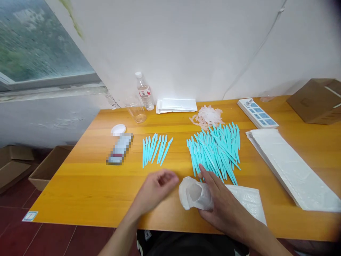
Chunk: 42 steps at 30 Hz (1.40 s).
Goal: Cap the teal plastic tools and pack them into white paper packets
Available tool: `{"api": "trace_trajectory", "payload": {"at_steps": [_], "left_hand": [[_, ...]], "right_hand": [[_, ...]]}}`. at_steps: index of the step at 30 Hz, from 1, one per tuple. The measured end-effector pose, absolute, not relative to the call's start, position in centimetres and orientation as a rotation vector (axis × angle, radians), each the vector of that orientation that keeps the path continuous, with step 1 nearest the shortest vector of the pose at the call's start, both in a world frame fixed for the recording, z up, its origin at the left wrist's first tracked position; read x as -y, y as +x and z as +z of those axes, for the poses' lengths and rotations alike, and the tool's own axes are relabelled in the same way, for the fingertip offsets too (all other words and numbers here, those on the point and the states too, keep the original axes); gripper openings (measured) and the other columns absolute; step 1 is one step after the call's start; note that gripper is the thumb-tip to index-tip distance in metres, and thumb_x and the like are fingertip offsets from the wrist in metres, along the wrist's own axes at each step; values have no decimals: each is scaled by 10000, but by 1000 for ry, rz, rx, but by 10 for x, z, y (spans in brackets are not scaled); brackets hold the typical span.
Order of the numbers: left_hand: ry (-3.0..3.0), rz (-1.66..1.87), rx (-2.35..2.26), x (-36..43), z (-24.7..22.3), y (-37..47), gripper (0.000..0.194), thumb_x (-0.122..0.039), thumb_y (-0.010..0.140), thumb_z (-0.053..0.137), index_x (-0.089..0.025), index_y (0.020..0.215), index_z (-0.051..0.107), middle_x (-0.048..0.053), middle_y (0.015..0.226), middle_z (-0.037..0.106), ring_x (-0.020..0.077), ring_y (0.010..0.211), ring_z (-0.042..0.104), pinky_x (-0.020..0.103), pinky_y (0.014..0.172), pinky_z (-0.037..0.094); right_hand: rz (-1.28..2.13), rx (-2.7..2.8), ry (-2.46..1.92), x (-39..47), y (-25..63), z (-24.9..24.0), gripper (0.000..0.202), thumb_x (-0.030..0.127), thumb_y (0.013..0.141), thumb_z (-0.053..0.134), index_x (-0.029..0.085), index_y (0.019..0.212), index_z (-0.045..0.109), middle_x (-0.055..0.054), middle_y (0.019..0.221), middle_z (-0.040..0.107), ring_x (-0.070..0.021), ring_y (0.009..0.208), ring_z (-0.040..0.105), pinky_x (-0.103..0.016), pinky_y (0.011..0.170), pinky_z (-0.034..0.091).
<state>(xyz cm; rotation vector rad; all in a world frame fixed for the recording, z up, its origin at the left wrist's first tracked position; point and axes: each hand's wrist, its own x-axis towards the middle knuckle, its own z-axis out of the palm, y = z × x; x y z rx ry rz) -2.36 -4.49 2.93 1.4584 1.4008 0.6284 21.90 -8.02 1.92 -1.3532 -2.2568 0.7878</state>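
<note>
The right hand (222, 201) clasps a soft white padded pouch (195, 193) between thumb and fingers, above the yellow-brown wooden table (80, 192), in front of a heap of turquoise knife-shaped plastic pieces (215, 151). The left hand (158, 185) curls its fingers toward the thumb beside the gaping mouth; blur hides whether they pinch anything. A light, steady grip should keep the crumpled rim from collapsing. The pouch's contents cannot be made out. A white-capped clear plastic bottle (145, 93) stands beside a transparent cylindrical jar (137, 114).
</note>
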Motion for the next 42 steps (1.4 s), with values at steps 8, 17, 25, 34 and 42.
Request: {"api": "trace_trajectory", "payload": {"at_steps": [8, 17, 25, 34, 42], "left_hand": [[2016, 70, -2074, -68, 14, -15, 250, -298, 829, 557, -157, 838, 763, 182, 932, 733, 336, 954, 666, 411, 842, 466], [1804, 127, -1845, -63, 25, -28, 168, -307, 732, 642, -172, 642, 686, 36, 585, 659, 192, 634, 650, 271, 627, 476], [1292, 1352, -1602, 51, 50, -11, 211, -391, 880, 632, -190, 837, 677, 10, 742, 628, 137, 685, 573, 251, 654, 474], [1708, 1069, -1639, 52, 52, -24, 334, -459, 905, 565, -252, 1129, 702, 54, 906, 622, 184, 830, 579, 302, 777, 470], [1493, 262, -2395, -59, 12, -123, 321, -499, 727, 656, -220, 859, 742, 111, 929, 755, 334, 980, 654, 346, 763, 428]], "right_hand": [[697, 2247, -1398, 71, 245, 37, 931, 143, 726, 628, 294, 1523, 170, -95, 1334, 505, -311, 1260, 436, -513, 1058, 385], [710, 2179, -1473, 67, 250, 45, 967, 170, 752, 618, 327, 1547, 92, -81, 1368, 534, -289, 1225, 507, -471, 1002, 420], [679, 2159, -1462, 59, 229, 45, 954, 180, 753, 607, 278, 1549, 90, -115, 1338, 540, -299, 1193, 528, -495, 988, 424], [745, 2114, -1281, 68, 218, 51, 999, 141, 710, 608, 290, 1549, 86, -100, 1267, 544, -287, 1140, 557, -466, 938, 485], [737, 2133, -1230, 77, 215, 49, 976, 133, 711, 603, 256, 1538, 100, -134, 1380, 477, -311, 1255, 474, -520, 1038, 412]]}}
